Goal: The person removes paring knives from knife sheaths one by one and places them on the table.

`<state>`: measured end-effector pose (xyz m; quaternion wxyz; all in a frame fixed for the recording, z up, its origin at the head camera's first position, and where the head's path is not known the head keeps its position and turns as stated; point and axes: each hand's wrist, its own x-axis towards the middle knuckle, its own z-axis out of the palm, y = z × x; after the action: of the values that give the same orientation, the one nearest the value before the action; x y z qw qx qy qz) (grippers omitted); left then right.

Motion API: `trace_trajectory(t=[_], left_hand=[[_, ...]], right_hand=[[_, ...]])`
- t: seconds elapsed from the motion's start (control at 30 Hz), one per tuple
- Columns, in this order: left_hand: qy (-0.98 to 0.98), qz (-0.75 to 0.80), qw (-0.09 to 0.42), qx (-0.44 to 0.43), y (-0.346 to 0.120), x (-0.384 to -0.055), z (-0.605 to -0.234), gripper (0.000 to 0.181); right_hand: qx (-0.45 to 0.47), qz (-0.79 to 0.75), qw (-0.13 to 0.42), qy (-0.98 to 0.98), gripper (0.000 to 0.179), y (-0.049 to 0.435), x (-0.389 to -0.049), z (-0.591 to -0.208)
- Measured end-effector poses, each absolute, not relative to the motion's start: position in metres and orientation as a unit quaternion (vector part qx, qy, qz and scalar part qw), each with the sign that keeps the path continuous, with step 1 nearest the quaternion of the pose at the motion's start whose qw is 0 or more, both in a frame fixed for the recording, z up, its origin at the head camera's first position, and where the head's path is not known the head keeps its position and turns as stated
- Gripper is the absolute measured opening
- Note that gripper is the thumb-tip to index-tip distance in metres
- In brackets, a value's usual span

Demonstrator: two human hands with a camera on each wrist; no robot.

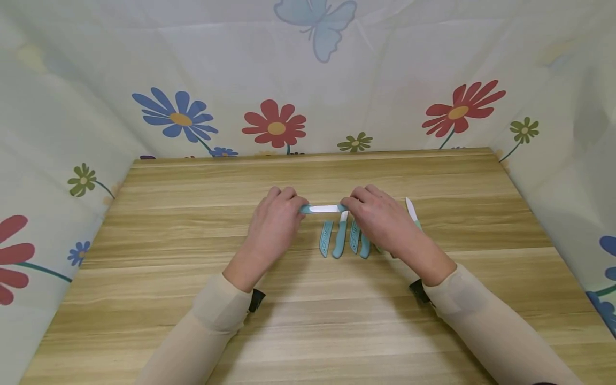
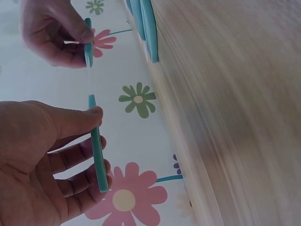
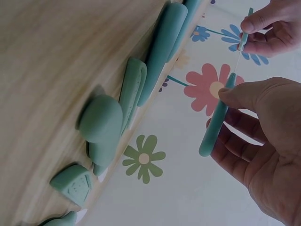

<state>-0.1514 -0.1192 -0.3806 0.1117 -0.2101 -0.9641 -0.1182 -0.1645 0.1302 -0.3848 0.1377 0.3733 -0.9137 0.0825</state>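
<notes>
Up above the table, my right hand (image 1: 382,218) grips a small knife (image 3: 218,123) by its teal handle, thumb against fingers. The white blade (image 1: 324,209) points left toward my left hand (image 1: 275,218). That hand pinches a flat teal blade sheath (image 2: 98,153) between thumb and fingers. The sheath's mouth lies in line with the blade, at its tip end. Just below the hands on the table lie a teal sheath (image 1: 325,238), a teal-handled knife (image 1: 339,238), a second sheath (image 1: 354,236) and another knife handle (image 1: 365,247), the last partly hidden by my right hand.
Right of my right hand, a green-handled knife (image 1: 412,210) lies with its white blade pointing away. Pale green handles (image 3: 101,120) and a short green sheath (image 3: 73,183) also rest on the wooden table (image 1: 192,240). A flower-printed curtain (image 1: 385,69) rises behind.
</notes>
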Motion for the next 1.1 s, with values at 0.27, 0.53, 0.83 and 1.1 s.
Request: trace_trajectory(t=[0.27,0.53,0.83,1.1], left_hand=[[-0.967,-0.118,0.110,-0.199,-0.121,-0.151,-0.381,0.026],[-0.968,-0.133,0.100,-0.186,-0.123,-0.152,-0.381,0.023],[-0.970,-0.144,0.098,-0.172,-0.127,-0.153,-0.383,0.019],[-0.969,-0.148,0.101,-0.169,-0.130,-0.153,-0.383,0.018]], right_hand=[[0.369,0.082,0.138,-0.915,0.024,0.135,-0.166,-0.385],[0.356,0.081,0.131,-0.922,0.024,0.136,-0.167,-0.385],[0.337,0.089,0.123,-0.929,0.025,0.137,-0.169,-0.386],[0.327,0.093,0.113,-0.934,0.026,0.136,-0.170,-0.384]])
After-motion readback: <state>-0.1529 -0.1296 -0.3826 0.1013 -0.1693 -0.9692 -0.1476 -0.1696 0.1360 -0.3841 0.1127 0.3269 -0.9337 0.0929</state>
